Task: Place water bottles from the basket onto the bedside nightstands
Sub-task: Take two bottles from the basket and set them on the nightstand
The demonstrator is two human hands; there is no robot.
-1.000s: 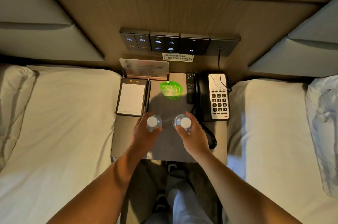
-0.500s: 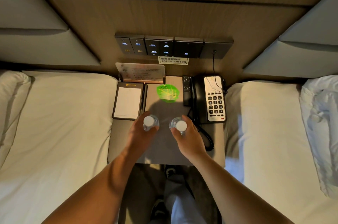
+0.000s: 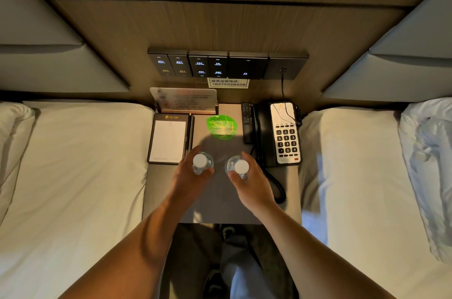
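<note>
At the middle of the frame, over the table (image 3: 171, 201) between two beds, the left hand (image 3: 189, 180) and right hand (image 3: 254, 185) each wrap an upright clear bottle (image 3: 201, 163) (image 3: 238, 168) just below its white cap, likely light, smooth and slightly squashy, so a mid-body hold seems safest.

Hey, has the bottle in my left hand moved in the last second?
Yes, slightly. The left bottle in the left hand has edged back toward the green mat and the wall.
</note>
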